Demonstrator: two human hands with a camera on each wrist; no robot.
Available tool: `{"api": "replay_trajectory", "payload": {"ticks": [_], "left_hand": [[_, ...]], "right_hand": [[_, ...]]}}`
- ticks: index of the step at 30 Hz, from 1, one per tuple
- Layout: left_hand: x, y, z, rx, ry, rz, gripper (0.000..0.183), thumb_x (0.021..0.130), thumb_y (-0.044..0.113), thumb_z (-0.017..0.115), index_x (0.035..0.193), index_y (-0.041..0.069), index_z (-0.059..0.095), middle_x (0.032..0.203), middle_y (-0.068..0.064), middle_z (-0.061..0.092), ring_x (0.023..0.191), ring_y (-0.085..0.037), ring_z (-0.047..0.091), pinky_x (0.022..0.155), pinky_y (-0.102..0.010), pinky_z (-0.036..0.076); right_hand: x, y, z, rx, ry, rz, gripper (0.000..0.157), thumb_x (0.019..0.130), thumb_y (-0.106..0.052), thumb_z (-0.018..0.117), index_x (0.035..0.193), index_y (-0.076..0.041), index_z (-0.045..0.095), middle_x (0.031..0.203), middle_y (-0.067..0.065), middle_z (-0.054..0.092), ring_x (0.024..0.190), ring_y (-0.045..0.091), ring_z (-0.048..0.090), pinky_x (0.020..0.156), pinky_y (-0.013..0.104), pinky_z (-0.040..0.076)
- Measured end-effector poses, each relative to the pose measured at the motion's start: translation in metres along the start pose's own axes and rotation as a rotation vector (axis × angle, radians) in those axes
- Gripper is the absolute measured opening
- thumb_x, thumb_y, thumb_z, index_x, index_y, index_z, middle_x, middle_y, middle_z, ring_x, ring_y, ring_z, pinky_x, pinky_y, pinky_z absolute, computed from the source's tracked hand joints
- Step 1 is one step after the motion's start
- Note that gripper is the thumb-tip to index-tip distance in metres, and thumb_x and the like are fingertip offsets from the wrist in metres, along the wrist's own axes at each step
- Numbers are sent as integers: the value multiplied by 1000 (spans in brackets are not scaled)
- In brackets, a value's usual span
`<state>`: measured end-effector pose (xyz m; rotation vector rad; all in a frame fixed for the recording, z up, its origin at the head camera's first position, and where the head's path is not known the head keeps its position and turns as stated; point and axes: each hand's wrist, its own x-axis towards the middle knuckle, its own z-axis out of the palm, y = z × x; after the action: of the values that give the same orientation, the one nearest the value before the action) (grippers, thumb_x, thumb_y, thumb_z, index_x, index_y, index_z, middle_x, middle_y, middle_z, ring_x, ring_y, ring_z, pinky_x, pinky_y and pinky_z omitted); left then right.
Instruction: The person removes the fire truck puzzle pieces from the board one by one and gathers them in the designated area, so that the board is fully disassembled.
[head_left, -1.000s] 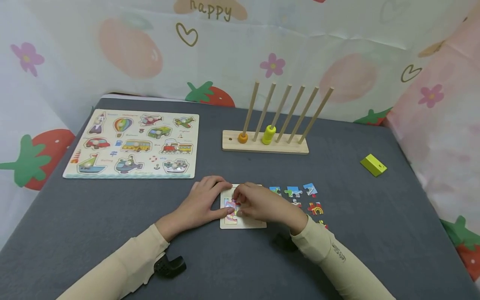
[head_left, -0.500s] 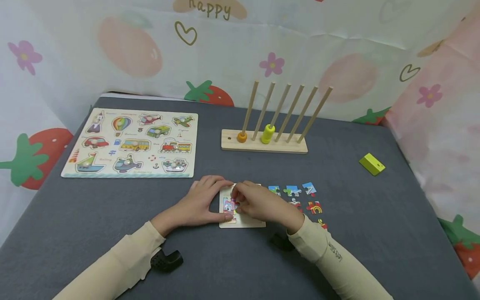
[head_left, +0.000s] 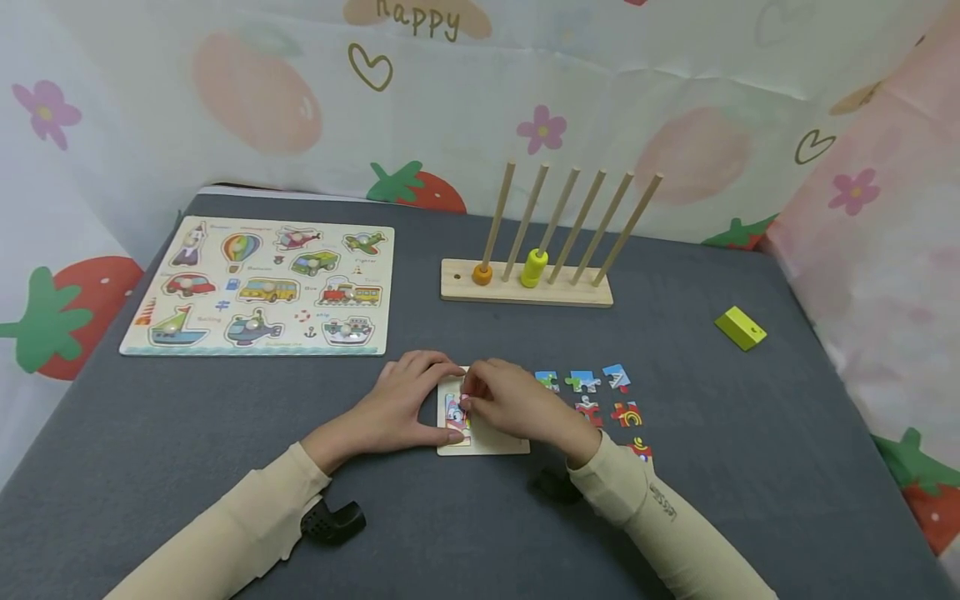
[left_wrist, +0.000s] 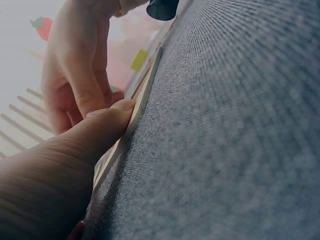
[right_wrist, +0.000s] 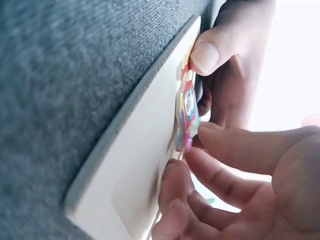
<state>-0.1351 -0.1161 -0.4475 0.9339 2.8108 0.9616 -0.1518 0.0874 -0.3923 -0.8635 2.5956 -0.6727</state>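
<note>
A small pale puzzle board [head_left: 495, 443] lies in front of the person. The left hand [head_left: 390, 408] rests at its left side, fingers toward the far edge. In the left wrist view, the left thumb [left_wrist: 107, 122] presses on the board's near edge. The right hand [head_left: 517, 404] is over the board, thumb and fingers bent together. In the right wrist view it pinches the end of a colourful puzzle piece [right_wrist: 188, 107] with an eye printed on it, at the board's left part. How the piece sits in the board is partly hidden by the fingers.
Several loose puzzle pieces [head_left: 627, 414] lie right of the board. Behind stands a wooden peg rack [head_left: 577, 293] with orange and yellow-green beads. A vehicle puzzle board [head_left: 258, 287] lies at back left; a yellow-green block [head_left: 741, 327] sits at the right.
The right hand has shifted slightly at the board's left part, and more of the eye piece shows. The left hand stays at the board, its thumb slightly lower than a second ago.
</note>
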Motion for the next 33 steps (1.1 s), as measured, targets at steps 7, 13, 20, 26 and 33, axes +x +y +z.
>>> {"api": "replay_trajectory", "payload": {"ticks": [7,13,20,26,33], "left_hand": [[0,1,0,-10,-11,-11,73,75,58,72,134,21,51,137,-3,44,130,-22,35,92,-44,31],[-1,2,-1,-10,-14,-16,73,75,59,72,134,21,52,137,-3,44,130,-22,35,91,-43,31],[-1,2,-1,-14,-11,-14,73,75,57,73,134,21,51,136,-2,44,130,-21,35,90,-42,31],[-1,1,-1,-8,-8,-11,74,75,58,73,135,21,51,137,-2,44,130,-21,35,90,-42,31],[0,0,-1,-3,5,2,74,75,58,73,135,20,51,136,-1,44,129,-21,36,90,-43,31]], "right_hand": [[2,0,1,73,28,34,8,91,-14,66,88,-12,59,79,-3,60,64,10,51,55,23,41],[1,-1,1,111,30,63,6,92,-14,65,89,-11,60,77,-3,61,61,10,51,53,23,39],[2,-3,2,114,29,72,6,91,-14,65,87,-10,63,75,-2,61,60,10,51,54,22,39],[2,-2,-1,129,12,83,7,92,-17,65,87,-13,63,71,-4,59,58,9,49,52,22,38],[-13,13,-31,170,65,71,7,93,-20,63,89,-14,63,76,-1,62,63,11,53,57,26,44]]}}
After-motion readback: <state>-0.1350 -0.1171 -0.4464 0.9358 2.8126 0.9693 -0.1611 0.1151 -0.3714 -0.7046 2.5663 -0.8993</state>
